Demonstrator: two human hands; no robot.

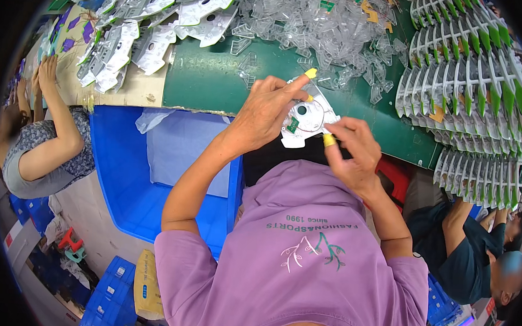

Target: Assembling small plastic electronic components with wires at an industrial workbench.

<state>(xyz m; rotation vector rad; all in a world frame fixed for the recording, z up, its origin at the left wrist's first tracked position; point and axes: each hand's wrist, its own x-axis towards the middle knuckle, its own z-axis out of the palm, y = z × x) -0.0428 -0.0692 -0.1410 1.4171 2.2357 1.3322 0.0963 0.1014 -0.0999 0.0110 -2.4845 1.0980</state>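
My left hand (pixel 265 111) grips a flat white plastic piece (pixel 308 119) with a round dark hole, a small green circuit board and a thin wire loop on it. Yellow finger covers sit on the thumb and forefinger. My right hand (pixel 353 157), with a yellow cover on one fingertip, pinches the lower right edge of the same piece. Both hands hold it just above the near edge of the green table (pixel 206 80), over my purple shirt.
A heap of clear plastic parts (pixel 315 21) lies behind my hands. Rows of white pieces with green tips (pixel 466 73) fill the right; more white pieces (pixel 144 27) lie at the upper left. A blue bin (pixel 130 180) stands at the left. Other people sit left (pixel 43 146) and right (pixel 469 250).
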